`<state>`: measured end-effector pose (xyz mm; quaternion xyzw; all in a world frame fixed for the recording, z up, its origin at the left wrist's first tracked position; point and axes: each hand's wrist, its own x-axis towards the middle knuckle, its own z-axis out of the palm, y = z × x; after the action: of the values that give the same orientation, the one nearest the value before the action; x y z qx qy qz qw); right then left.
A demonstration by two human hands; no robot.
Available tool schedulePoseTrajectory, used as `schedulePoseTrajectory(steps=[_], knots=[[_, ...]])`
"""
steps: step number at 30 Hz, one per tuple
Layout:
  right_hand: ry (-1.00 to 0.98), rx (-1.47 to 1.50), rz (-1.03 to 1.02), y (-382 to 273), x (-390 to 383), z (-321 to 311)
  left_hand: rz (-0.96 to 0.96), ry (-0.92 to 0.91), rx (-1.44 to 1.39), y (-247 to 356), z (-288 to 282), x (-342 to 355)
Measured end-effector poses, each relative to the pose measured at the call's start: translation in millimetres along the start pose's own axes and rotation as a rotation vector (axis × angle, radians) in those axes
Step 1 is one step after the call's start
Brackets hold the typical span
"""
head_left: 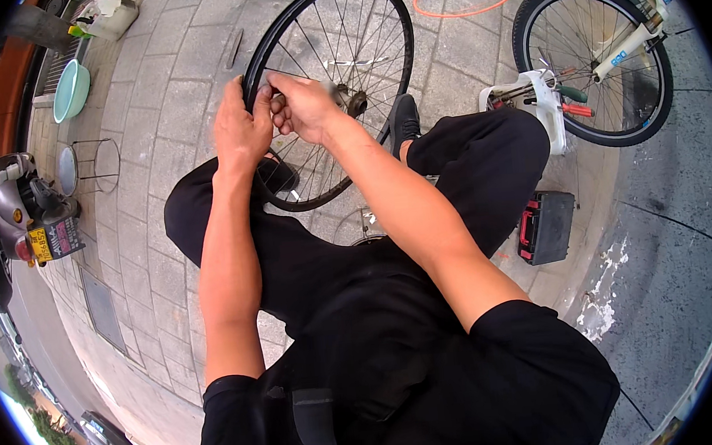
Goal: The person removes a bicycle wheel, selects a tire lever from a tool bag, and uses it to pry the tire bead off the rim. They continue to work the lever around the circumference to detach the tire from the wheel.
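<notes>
A bicycle wheel (410,42) with a black tyre and thin spokes stands tilted between my legs, its hub (356,104) facing right. My left hand (241,127) is closed around the wheel's left edge, its thumb pressing on the tyre and rim. Close beside it, just inside the rim, my right hand (305,108) has its fingers curled in. A small greyish blur shows by that hand's knuckles; what the fingers hold is hidden. My shoes rest on either side of the wheel's lower part.
At right, a white tool caddy (550,115) with screwdrivers stands against another bicycle's front wheel (519,38). Nearer lies a black toolbox (550,228). An orange hose (473,13) with a gauge lies beyond. Leftward are a wire stand (99,166), a green basin (71,91) and a scooter (21,211).
</notes>
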<state>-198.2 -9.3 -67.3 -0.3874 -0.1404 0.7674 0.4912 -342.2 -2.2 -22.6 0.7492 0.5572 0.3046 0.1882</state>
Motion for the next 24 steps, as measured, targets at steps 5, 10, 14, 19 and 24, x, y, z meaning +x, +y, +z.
schedulePoseTrajectory(steps=[5,10,14,19,24], knots=[[-0.224,0.096,-0.146,5,-16,-12,-0.131,0.004,-0.129,2,5,2],[-0.003,-0.31,-0.437,26,1,1,-0.192,0.007,-0.405,-8,3,10],[0.033,-0.489,-0.396,13,-1,-2,-0.164,0.045,-0.225,-23,3,8],[0.062,-0.552,-0.322,-11,-11,1,-0.084,0.123,-0.25,-27,11,11],[0.25,-0.92,-0.945,13,-8,-10,-0.218,0.046,-0.429,-24,14,10]])
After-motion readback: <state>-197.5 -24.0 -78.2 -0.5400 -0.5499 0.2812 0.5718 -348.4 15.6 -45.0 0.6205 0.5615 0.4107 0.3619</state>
